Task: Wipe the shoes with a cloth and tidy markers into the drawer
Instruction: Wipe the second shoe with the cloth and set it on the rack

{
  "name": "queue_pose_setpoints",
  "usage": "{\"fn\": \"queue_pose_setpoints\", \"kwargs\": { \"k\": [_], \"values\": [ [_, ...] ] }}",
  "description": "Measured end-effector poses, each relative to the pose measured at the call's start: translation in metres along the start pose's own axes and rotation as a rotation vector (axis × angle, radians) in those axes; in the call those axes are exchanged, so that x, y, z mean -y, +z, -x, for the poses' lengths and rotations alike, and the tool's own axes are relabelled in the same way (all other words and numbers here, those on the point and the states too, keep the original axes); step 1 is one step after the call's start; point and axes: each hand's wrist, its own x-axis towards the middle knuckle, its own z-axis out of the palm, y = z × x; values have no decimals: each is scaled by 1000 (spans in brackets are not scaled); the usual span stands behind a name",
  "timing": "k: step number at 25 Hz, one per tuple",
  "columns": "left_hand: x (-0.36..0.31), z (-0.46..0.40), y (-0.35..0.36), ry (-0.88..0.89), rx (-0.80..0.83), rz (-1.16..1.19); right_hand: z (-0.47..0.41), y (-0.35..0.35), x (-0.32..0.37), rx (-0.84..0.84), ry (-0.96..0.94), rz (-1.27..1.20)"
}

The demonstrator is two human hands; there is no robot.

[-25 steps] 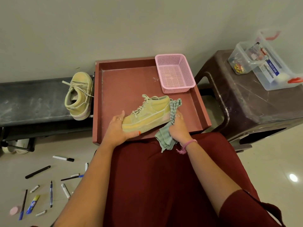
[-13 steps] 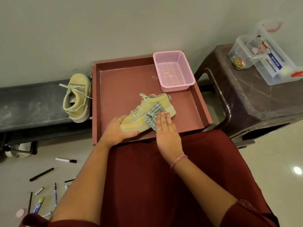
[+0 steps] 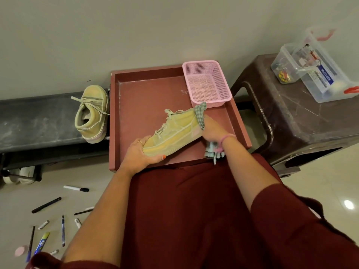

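A yellow-green sneaker lies tilted on its side in the open reddish drawer. My left hand grips its toe. My right hand presses a green checked cloth against the sneaker's heel; more of the cloth hangs below my wrist. The second sneaker rests on a dark bench left of the drawer. Several markers and pens lie scattered on the floor at the lower left.
A pink mesh basket sits in the drawer's back right corner. A brown plastic stool at right carries clear plastic boxes. The dark bench runs along the wall at left. My red-clothed lap fills the foreground.
My right hand slid the cloth from the sneaker's side back to its heel. The left hand kept its hold on the toe.
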Motion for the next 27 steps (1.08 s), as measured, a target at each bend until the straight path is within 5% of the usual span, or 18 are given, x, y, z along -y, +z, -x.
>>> {"fn": "queue_pose_setpoints", "kwargs": {
  "k": [6, 9, 13, 17, 21, 24, 27],
  "values": [
    [6, 1, 1, 4, 12, -32, -4, -20, -1, 244, 56, -182],
    [6, 1, 0, -24, 2, 8, -6, -3, 24, 34, -16, -85],
    [4, 0, 0, -6, 3, 70, 27, 50, 37, -237, -16, 360],
    [4, -3, -1, 3, 20, 68, 60, 80, 22, -344, -180, 579],
    [-2, -5, -6, 16, 34, 53, 47, 68, 12, -319, -68, 457],
    [-2, -5, -5, -1, 27, 34, 19, 40, 8, -234, -6, 97],
    [-3, -5, -5, 16, 44, 6, 2, 7, -6, 15, 78, -197]
  ]
}}
